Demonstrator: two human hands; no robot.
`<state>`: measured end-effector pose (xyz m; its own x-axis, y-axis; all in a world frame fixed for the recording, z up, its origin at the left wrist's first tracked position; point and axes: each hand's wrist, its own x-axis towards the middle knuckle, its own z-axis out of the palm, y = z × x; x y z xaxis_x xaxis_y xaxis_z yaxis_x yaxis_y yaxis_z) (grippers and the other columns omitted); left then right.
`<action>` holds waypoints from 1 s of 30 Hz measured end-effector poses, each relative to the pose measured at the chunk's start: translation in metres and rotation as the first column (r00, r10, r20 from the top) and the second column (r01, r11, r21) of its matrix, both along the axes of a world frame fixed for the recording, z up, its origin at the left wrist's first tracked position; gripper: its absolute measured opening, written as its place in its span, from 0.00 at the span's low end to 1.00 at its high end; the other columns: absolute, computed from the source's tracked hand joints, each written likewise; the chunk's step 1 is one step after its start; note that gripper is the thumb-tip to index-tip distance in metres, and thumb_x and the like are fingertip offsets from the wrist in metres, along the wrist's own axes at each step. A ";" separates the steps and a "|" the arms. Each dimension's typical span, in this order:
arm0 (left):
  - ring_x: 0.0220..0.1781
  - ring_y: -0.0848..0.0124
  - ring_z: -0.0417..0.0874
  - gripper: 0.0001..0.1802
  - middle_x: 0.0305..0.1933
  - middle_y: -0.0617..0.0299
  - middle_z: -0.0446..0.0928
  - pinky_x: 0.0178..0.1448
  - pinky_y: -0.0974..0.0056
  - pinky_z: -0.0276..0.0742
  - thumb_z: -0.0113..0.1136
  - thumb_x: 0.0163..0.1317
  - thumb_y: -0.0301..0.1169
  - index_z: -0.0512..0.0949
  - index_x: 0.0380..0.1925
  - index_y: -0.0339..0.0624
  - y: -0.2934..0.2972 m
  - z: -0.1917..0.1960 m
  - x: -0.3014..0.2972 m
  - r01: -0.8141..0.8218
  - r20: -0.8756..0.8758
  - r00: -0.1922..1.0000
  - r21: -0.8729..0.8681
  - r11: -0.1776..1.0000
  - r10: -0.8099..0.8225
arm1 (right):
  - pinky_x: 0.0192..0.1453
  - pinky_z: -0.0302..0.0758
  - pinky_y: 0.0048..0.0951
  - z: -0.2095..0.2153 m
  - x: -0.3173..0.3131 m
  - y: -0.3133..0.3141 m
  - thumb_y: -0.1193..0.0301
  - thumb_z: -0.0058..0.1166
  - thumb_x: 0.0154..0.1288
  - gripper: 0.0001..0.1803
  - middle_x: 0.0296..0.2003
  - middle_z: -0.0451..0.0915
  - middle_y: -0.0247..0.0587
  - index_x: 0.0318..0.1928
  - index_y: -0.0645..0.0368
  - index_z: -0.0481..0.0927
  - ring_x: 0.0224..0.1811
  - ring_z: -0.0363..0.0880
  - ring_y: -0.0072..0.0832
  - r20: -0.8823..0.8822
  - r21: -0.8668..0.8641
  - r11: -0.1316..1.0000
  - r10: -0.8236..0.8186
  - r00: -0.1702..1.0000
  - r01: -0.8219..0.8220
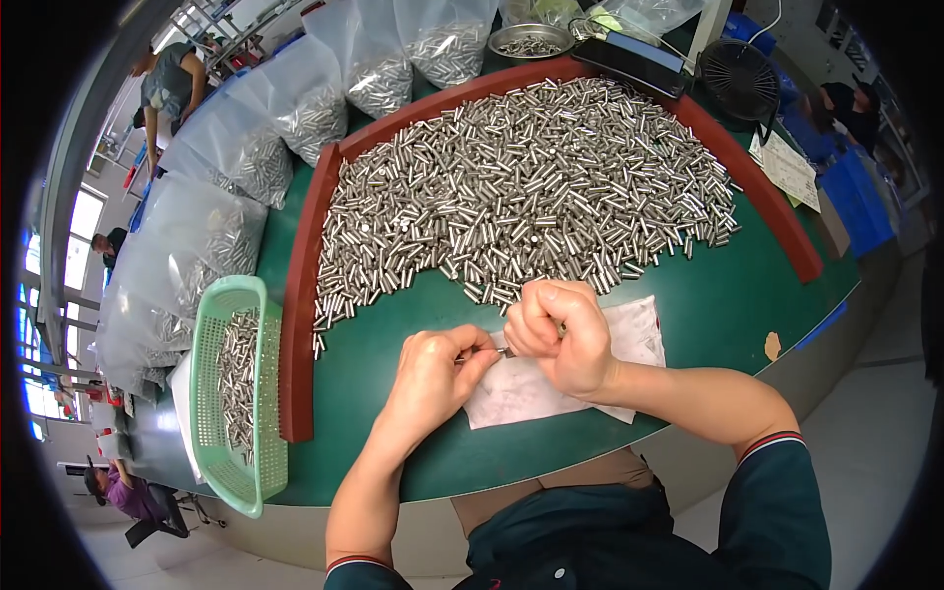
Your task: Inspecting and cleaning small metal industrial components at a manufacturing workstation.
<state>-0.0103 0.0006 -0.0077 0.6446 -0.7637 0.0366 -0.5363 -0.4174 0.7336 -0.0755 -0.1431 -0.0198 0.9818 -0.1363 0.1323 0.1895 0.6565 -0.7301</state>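
I've got rails left and right, table bare near right; left hand pinches a pin, right hand curls, hold unclear.

Bright, fairly even indoor light; windows at far left clip to white. Loose metal pins throw lots of small hard highlights; clear plastic bags pick up milky glare. Left hand and right hand read clear enough, only soft shading on the white sheet. Fisheye bends the red-brown rail and green tabletop edge (corners go fully black). Far background is soft.
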 end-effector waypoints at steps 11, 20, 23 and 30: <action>0.14 0.81 0.62 0.05 0.11 0.64 0.67 0.19 0.72 0.60 0.61 0.47 0.23 0.76 0.22 0.33 0.000 0.000 0.000 -0.019 -0.012 1.000 0.020 1.000 0.020 | 0.18 0.47 0.23 -0.001 0.001 0.001 0.65 0.33 0.60 0.20 0.08 0.52 0.29 0.12 0.54 0.55 0.11 0.46 0.18 0.008 -0.008 1.000 -0.003 1.000 0.003; 0.15 0.80 0.64 0.05 0.12 0.64 0.69 0.19 0.73 0.61 0.61 0.48 0.24 0.76 0.22 0.32 0.000 -0.001 0.000 -0.031 -0.027 0.999 0.034 0.999 0.031 | 0.18 0.47 0.23 -0.002 0.001 0.003 0.66 0.32 0.61 0.19 0.08 0.52 0.29 0.12 0.54 0.55 0.11 0.45 0.18 -0.004 -0.027 1.000 -0.016 1.000 0.016; 0.15 0.80 0.64 0.05 0.12 0.64 0.69 0.20 0.73 0.61 0.61 0.47 0.24 0.76 0.22 0.32 -0.001 0.000 -0.001 -0.027 -0.026 0.999 0.037 0.999 0.028 | 0.18 0.47 0.23 -0.001 0.000 0.002 0.66 0.32 0.61 0.19 0.08 0.52 0.29 0.12 0.54 0.55 0.11 0.45 0.18 -0.001 -0.010 1.000 -0.013 1.000 0.013; 0.15 0.81 0.64 0.06 0.13 0.64 0.69 0.19 0.72 0.62 0.61 0.47 0.23 0.75 0.21 0.32 -0.001 -0.001 -0.002 -0.026 -0.030 0.999 0.050 0.998 0.028 | 0.18 0.47 0.23 -0.003 0.000 0.002 0.66 0.32 0.61 0.19 0.08 0.53 0.29 0.12 0.54 0.55 0.11 0.46 0.18 0.009 -0.016 1.000 -0.015 1.000 0.015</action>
<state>-0.0120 0.0000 -0.0083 0.6654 -0.7462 -0.0215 -0.5015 -0.4681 0.7276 -0.0750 -0.1411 -0.0228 0.9785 -0.1485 0.1432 0.2055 0.6416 -0.7390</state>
